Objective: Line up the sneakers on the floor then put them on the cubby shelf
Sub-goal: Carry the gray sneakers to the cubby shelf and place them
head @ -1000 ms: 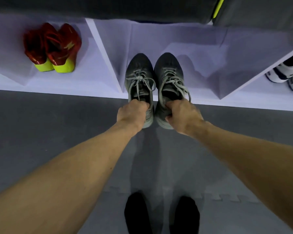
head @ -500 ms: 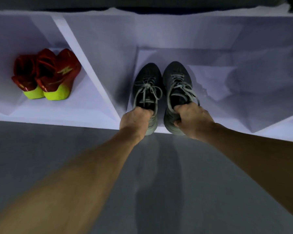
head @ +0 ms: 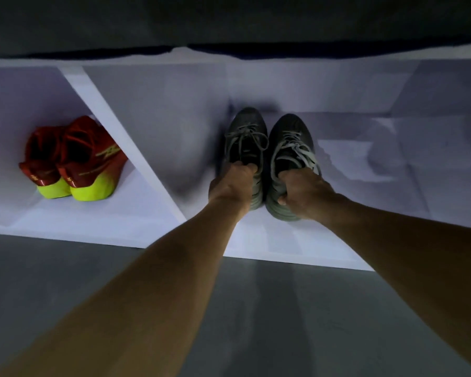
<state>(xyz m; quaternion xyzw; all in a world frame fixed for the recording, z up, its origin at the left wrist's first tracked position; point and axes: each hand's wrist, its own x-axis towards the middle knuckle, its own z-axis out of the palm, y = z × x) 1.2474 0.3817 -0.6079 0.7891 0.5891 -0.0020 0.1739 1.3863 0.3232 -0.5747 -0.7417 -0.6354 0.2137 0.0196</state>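
The two gray sneakers point(head: 269, 156) sit side by side inside the cubby shelf point(head: 297, 240), past its front edge. The left hand point(head: 230, 186) grips one heel, the right hand point(head: 303, 194) grips the other. The job looks almost done; letting go is left.
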